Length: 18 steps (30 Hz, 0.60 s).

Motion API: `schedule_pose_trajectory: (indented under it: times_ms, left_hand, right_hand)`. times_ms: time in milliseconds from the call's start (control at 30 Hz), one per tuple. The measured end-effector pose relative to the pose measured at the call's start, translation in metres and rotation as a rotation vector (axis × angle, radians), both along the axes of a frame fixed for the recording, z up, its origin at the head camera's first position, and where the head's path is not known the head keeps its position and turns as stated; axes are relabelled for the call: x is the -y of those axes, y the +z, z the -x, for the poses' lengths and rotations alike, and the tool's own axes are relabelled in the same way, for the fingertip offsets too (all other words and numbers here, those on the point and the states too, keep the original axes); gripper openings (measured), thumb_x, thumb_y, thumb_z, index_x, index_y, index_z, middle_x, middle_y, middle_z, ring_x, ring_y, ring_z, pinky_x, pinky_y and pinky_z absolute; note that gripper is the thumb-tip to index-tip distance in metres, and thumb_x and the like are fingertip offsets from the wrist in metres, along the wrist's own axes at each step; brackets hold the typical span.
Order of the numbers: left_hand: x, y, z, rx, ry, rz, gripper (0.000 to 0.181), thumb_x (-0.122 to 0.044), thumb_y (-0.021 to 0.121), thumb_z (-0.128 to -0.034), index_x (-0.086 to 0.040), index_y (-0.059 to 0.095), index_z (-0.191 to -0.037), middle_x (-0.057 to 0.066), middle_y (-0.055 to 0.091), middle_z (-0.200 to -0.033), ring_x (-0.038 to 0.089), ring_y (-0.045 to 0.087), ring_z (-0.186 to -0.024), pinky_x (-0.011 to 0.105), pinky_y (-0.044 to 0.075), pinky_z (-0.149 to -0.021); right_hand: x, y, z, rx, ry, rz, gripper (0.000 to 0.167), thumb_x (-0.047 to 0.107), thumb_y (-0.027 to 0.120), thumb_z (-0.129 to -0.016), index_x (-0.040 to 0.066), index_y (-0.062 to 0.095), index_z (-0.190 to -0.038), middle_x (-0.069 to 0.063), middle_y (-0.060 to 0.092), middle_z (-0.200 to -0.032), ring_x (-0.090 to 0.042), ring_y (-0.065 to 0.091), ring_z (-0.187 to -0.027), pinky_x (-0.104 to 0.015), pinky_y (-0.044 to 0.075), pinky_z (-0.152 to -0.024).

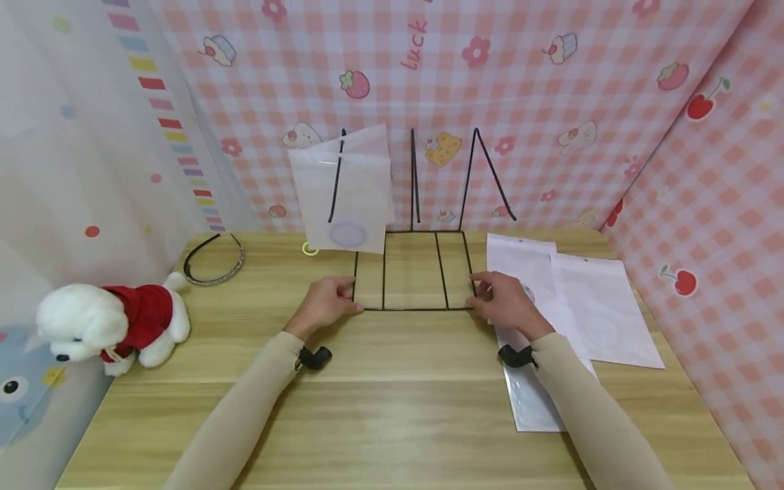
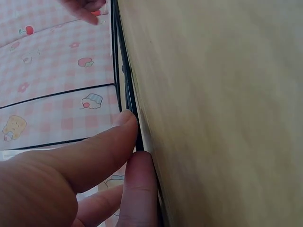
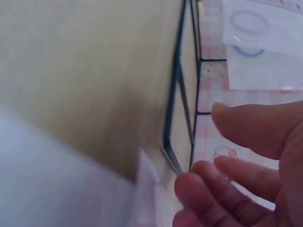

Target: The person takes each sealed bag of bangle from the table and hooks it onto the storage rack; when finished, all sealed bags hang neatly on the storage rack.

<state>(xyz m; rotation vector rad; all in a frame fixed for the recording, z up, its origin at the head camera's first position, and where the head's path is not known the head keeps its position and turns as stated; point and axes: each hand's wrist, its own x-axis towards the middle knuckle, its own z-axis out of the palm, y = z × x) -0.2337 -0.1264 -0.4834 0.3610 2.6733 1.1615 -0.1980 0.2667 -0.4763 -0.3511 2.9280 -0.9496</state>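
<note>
A black wire display rack [image 1: 416, 309] with upright hooks stands at the back of the table. My left hand [image 1: 324, 299] is at its front left corner; in the left wrist view thumb and finger pinch the base wire [image 2: 124, 56]. My right hand [image 1: 505, 303] is at the right side of the base. In the right wrist view its fingertips [image 3: 189, 187] touch the wire near the corner, and the thumb stands apart from them. On the left hook hang white packets [image 1: 367, 204], one with a pale purple ring shape showing through.
Several white packets [image 1: 603, 320] lie on the table at the right, partly beneath my right forearm. A plush dog [image 1: 147, 313] in red sits at the left. Behind it lies a glittery headband [image 1: 214, 280]. A small yellow ring [image 1: 310, 250] lies by the hanging packets.
</note>
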Motion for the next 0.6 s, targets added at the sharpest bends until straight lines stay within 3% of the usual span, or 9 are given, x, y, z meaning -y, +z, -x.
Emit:
schedule_pose_trajectory:
  times_ms: [100,233,433,600]
  left_hand:
    - [0.000,-0.001,0.001,-0.011,-0.019,0.008,0.072,-0.018,0.088,-0.0865,0.004,0.058,-0.147,0.004,0.067,-0.091,0.014,0.055,-0.077,0.028,0.047,-0.073]
    - [0.005,0.000,0.001,-0.006,-0.013,0.012,0.071,-0.018,0.088,-0.0860,0.004,0.059,-0.147,0.008,0.072,-0.100,0.017,0.061,-0.087,0.031,0.051,-0.081]
    - [0.005,0.000,0.002,0.039,-0.006,-0.007,0.073,-0.017,0.088,-0.0856,-0.001,0.058,-0.150,0.012,0.074,-0.110,0.022,0.067,-0.100,0.036,0.054,-0.091]
    - [0.003,0.001,0.002,0.048,-0.002,-0.019,0.073,-0.016,0.088,-0.0861,-0.003,0.057,-0.151,0.014,0.074,-0.114,0.024,0.067,-0.106,0.038,0.054,-0.095]
  right_hand:
    - [-0.010,0.006,-0.001,-0.053,-0.001,0.020,0.048,0.022,0.075,-0.099,0.000,0.064,-0.141,-0.012,0.074,-0.105,-0.025,0.069,-0.091,-0.042,0.056,-0.078]
    - [-0.028,0.011,0.004,-0.101,-0.012,0.031,0.044,0.021,0.073,-0.101,0.002,0.066,-0.139,-0.010,0.074,-0.100,-0.024,0.070,-0.089,-0.039,0.055,-0.077]
    - [-0.072,0.013,0.010,-0.134,-0.110,0.031,0.043,0.028,0.071,-0.103,0.004,0.068,-0.138,-0.012,0.074,-0.101,-0.031,0.074,-0.092,-0.042,0.058,-0.080]
    - [-0.119,0.011,0.017,-0.163,-0.218,0.023,0.044,0.031,0.070,-0.103,0.001,0.068,-0.135,-0.017,0.074,-0.103,-0.036,0.073,-0.094,-0.022,0.052,-0.071]
